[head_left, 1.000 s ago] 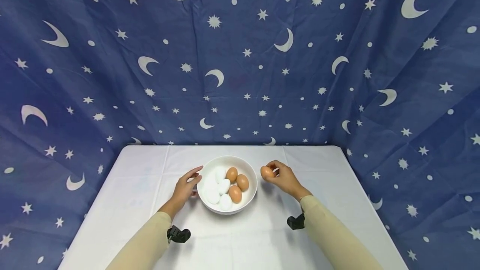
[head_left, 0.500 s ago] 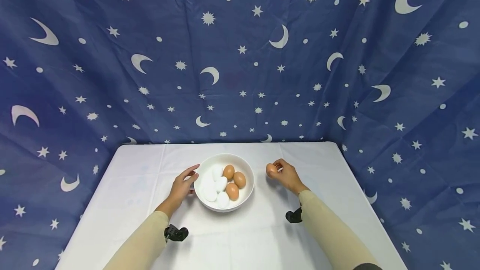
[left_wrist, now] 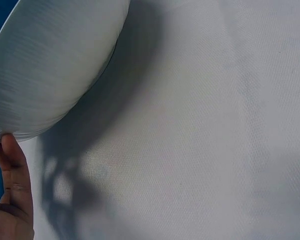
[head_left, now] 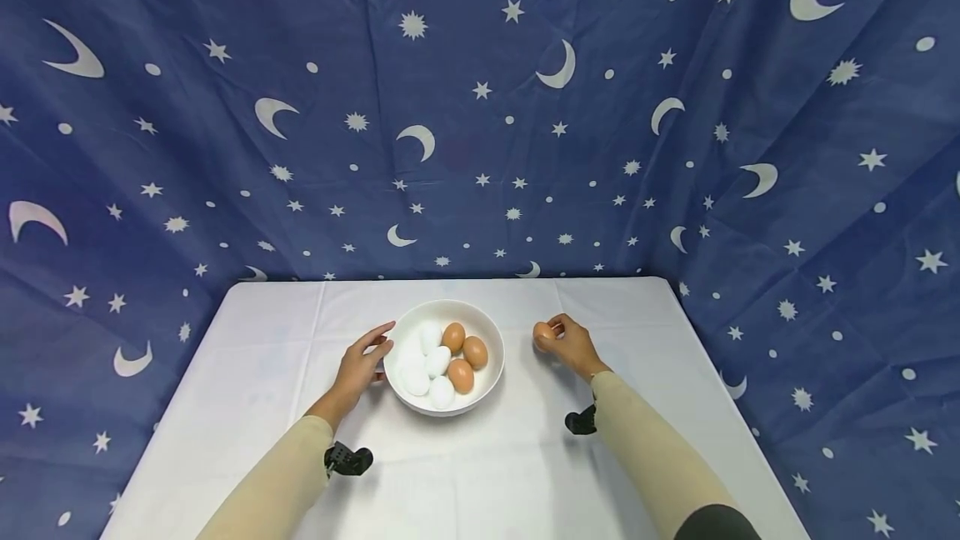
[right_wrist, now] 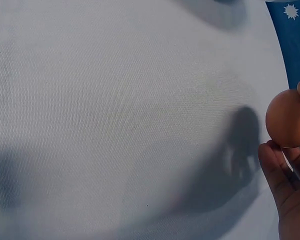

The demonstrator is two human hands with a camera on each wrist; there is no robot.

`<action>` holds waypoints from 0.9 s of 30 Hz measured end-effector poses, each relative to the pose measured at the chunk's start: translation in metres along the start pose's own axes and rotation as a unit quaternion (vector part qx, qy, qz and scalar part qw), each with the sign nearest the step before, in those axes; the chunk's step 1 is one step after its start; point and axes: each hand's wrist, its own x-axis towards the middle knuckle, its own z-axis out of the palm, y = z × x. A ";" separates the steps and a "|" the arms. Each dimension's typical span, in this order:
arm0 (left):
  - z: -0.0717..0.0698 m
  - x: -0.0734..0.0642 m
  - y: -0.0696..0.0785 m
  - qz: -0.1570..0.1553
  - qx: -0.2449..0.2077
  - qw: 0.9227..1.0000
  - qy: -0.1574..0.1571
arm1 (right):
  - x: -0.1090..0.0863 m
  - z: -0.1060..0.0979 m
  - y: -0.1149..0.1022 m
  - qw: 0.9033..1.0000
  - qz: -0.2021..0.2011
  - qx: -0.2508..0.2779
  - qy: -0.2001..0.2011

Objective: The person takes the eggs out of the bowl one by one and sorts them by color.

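Note:
A white bowl (head_left: 444,412) stands near the middle of the white table. Inside lie several white eggs (head_left: 438,362) on the left and three brown eggs (head_left: 461,376) on the right. My left hand (head_left: 356,369) rests against the bowl's left side, its fingers loosely spread; in the left wrist view a fingertip meets the outer wall of the bowl (left_wrist: 55,65). Off to the bowl's right, my right hand (head_left: 577,348) pinches one brown egg (head_left: 542,336) between thumb and fingers. The right wrist view has that egg (right_wrist: 286,120) at its right edge, held above the cloth.
White cloth covers the table (head_left: 465,482). Behind and at both sides hangs a blue curtain (head_left: 465,107) with moons and stars. A black wrist camera (head_left: 348,459) sits below the left hand, another black camera (head_left: 581,421) below the right.
My right hand has carried the brown egg a little farther right of the bowl. My left hand stays at the bowl's side. The head view has shifted slightly.

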 end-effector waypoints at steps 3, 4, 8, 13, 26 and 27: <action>0.000 0.000 0.000 -0.001 0.001 1.000 0.002 | 0.001 0.002 0.000 1.000 0.011 0.001 0.000; 0.000 0.000 0.000 -0.001 0.001 1.000 0.003 | 0.001 0.002 0.000 1.000 0.016 0.000 0.000; 0.000 0.001 0.000 0.000 0.001 1.000 0.001 | 0.003 0.004 0.001 1.000 0.028 0.007 0.006; -0.001 0.001 -0.002 -0.003 0.001 1.000 0.002 | 0.004 0.007 0.005 0.999 0.033 0.014 0.029; 0.001 0.002 -0.002 -0.003 -0.004 1.000 0.001 | 0.006 0.008 0.026 0.998 0.054 0.025 0.037; 0.001 0.002 -0.002 -0.003 -0.004 1.000 0.001 | 0.007 0.009 0.027 0.998 0.054 0.021 0.038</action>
